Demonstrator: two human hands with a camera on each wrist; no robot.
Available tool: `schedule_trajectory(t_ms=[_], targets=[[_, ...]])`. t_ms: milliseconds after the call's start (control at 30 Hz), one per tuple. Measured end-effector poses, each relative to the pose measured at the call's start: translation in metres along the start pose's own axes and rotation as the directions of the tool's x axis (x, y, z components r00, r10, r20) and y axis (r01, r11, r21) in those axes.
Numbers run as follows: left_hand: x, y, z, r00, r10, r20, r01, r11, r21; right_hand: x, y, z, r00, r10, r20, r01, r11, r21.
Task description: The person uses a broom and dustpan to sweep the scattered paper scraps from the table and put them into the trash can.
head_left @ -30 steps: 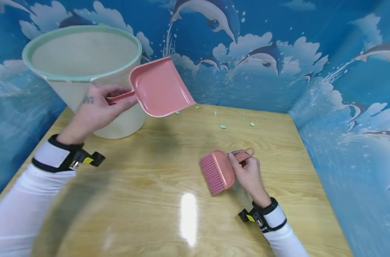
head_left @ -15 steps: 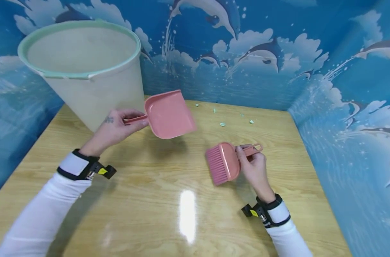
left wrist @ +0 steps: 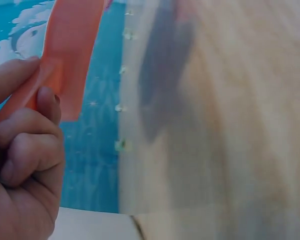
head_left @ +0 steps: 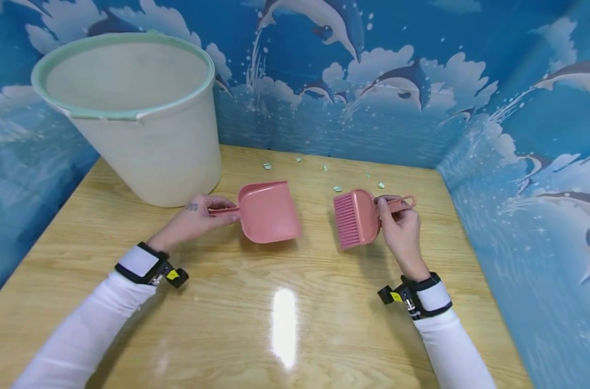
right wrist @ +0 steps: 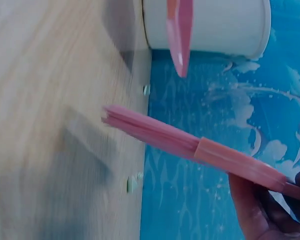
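In the head view my left hand (head_left: pixel 202 216) grips the handle of a pink dustpan (head_left: pixel 269 212), whose flat edge faces right. My right hand (head_left: pixel 399 227) pinches the handle of a pink hand brush (head_left: pixel 357 218), bristles pointing left toward the pan. The right wrist view shows the brush (right wrist: pixel 190 145) raised over the tabletop, its shadow apart from the bristles. From the left wrist the dustpan (left wrist: pixel 70 60) also appears above the surface, fingers curled at its handle. Several small green paper scraps (head_left: pixel 337 189) lie on the table beyond both tools.
A large white bucket (head_left: pixel 154 156) with a pale green rim stands at the back left of the wooden table (head_left: pixel 217 324). Blue dolphin-print sheeting (head_left: pixel 295 124) walls the back and both sides.
The left hand has brought the dustpan down and to the right, away from the bucket's side. The right hand has moved the brush farther away and slightly right.
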State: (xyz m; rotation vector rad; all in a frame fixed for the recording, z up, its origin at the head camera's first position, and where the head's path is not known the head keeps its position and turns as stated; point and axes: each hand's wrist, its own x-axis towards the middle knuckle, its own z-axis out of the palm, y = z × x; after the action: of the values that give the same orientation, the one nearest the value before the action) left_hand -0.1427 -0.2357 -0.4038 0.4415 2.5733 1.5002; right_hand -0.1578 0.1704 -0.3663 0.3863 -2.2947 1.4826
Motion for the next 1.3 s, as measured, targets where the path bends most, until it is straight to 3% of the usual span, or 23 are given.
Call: schedule_trajectory(t_ms=[300, 467, 600, 733, 833, 1100, 1300], targets=[[0.003, -0.024, 0.016, 0.998, 0.017, 0.055, -0.021, 0.997, 0.074, 0.023, 0.018, -0.001, 0.998, 0.022, -0.061, -0.025, 0.999, -0.047], [0.002, -0.029, 0.02, 0.996, -0.06, 0.073, 0.054, 0.995, 0.085, 0.039, 0.021, -0.002, 0.997, -0.014, -0.082, 0.008, 0.998, -0.068], [0.002, -0.034, 0.022, 0.994, -0.066, 0.086, 0.058, 0.994, 0.094, 0.051, 0.02, -0.004, 0.994, -0.023, -0.11, 0.01, 0.993, -0.114], [0.001, -0.037, 0.021, 0.992, -0.069, 0.102, 0.057, 0.992, 0.116, 0.068, 0.043, -0.008, 0.992, -0.026, -0.126, -0.001, 0.978, -0.21], [0.0, -0.038, 0.02, 0.992, -0.076, 0.105, 0.06, 0.987, 0.148, 0.081, 0.066, -0.011, 0.993, -0.061, -0.102, 0.03, 0.96, -0.28], [-0.001, -0.033, 0.017, 0.993, -0.036, 0.11, 0.012, 0.977, 0.214, 0.102, 0.097, -0.013, 0.988, -0.152, -0.002, 0.138, 0.906, -0.401], [-0.002, -0.029, 0.02, 0.991, -0.042, 0.128, 0.015, 0.979, 0.204, 0.106, 0.128, -0.01, 0.994, -0.098, 0.055, 0.112, 0.891, -0.44]])
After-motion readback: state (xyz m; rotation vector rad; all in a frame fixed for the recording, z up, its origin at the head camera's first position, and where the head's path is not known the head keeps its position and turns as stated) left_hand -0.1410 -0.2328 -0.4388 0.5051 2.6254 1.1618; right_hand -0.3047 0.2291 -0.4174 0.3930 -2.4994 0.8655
